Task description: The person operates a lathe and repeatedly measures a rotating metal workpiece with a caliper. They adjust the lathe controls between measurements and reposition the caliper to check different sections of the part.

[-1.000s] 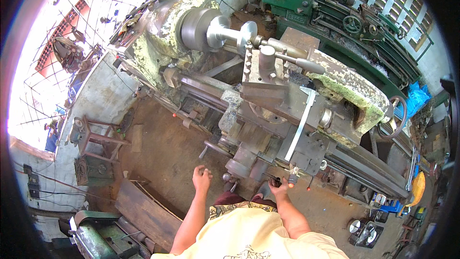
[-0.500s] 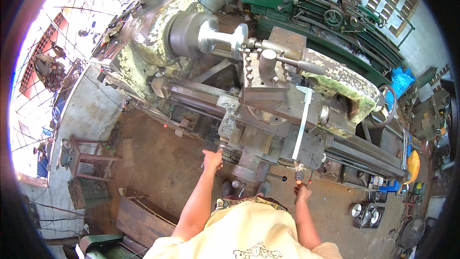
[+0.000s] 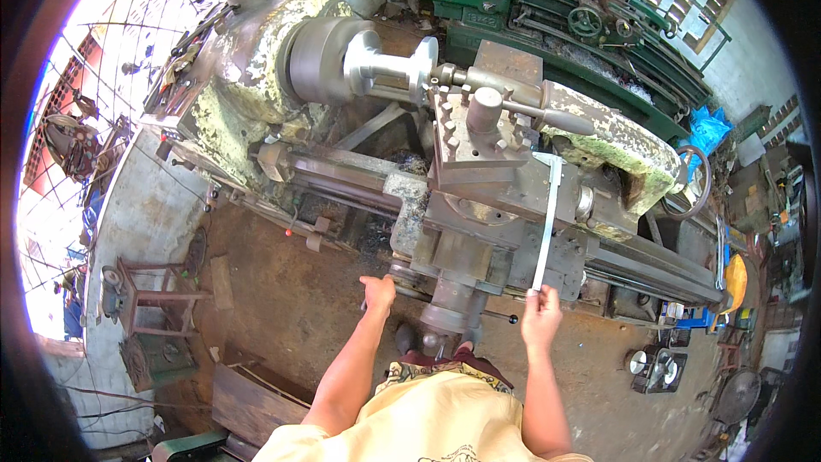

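Nearest the viewer, below a pale yellow cloth shirt (image 3: 402,419), two bare hands work at the front of a large grey metal lathe. Even, unhurried control, with both forearms kept low and clear of rotating parts, would seem to suit this work best.

Left hand (image 3: 379,295): at the dark metal carriage handwheel (image 3: 410,279), fingers partly curled, one digit extended leftward; whether they close fully round its handle is hidden.

Right hand (image 3: 540,318): fingers bent inward at the lower end of a long, silvery, flat metal caliper (image 3: 548,222); whether they pinch it or a part beneath cannot be told. The caliper lies along the top of the carriage and, being apparently unclamped, could shift with vibration; a steady touch there would be prudent.

Beyond stands a square, bolt-studded steel tool post (image 3: 470,154). Behind it, the bright, spool-shaped metal workpiece (image 3: 392,65) spans the space between a grey cylindrical chuck (image 3: 321,64), whose blurred surface suggests rotation, and a tailstock (image 3: 599,124) in chipped cream-green paint.

Farthest, a green metal lathe (image 3: 462,0) stands by the wall.
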A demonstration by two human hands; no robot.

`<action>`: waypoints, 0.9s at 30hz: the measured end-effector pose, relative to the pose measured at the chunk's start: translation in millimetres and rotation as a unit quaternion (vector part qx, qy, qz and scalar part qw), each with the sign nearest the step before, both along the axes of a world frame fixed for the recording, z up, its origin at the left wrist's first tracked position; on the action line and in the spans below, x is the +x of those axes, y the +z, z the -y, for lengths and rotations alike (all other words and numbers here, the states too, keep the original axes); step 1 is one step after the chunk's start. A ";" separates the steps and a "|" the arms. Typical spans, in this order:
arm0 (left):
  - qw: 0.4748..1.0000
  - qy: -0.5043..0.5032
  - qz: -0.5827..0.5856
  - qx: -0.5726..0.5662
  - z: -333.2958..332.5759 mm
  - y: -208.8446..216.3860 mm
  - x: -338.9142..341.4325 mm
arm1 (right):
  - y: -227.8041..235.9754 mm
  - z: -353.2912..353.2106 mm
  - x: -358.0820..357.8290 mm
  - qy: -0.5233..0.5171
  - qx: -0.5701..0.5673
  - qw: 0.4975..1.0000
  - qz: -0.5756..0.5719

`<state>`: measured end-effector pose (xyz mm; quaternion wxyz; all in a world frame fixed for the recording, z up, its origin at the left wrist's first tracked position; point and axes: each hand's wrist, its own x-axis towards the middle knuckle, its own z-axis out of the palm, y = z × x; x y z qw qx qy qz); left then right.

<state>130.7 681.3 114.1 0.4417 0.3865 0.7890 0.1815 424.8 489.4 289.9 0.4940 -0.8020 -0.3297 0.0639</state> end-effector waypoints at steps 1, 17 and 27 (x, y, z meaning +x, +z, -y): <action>0.998 -0.001 0.052 -0.035 -0.3 -5.8 -0.5 | -3.2 -5.1 -7.2 0.002 -0.087 0.992 0.087; 0.999 -0.007 0.039 -0.015 2.1 28.0 3.5 | -20.7 21.0 6.9 -0.036 0.107 0.991 -0.071; 0.998 0.028 0.054 0.015 -0.9 10.7 2.1 | -21.7 22.6 10.9 -0.041 0.141 0.984 -0.099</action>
